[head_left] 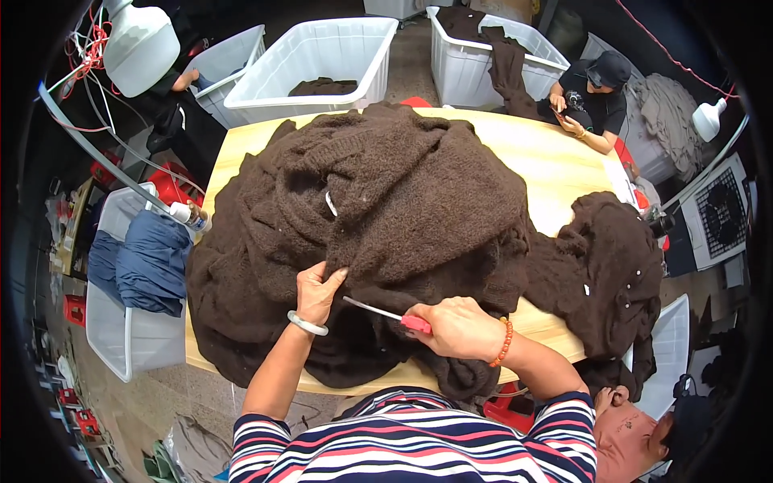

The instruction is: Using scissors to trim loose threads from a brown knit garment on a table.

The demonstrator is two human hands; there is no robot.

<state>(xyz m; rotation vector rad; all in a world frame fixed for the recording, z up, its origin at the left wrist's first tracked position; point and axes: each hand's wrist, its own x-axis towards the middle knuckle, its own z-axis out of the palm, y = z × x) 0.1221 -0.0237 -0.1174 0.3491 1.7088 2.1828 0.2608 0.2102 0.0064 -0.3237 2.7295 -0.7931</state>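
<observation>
Cannot see most fingertips of the left hand at the brown knit fabric, nor the rear of the red handle under the right hand, nor make out the small thing held by the hatted co-worker.

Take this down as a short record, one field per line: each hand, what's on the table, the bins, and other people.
Left hand: pinching a fold of the brown knit pile
Right hand: gripping a thin metal tool by its pink handle
Table: pale wood, bearing the big pile; a smaller brown heap lies at its right side
Bins: white; the left one holds blue cloth
People: one in a dark hat at the far right corner, others partly visible
</observation>
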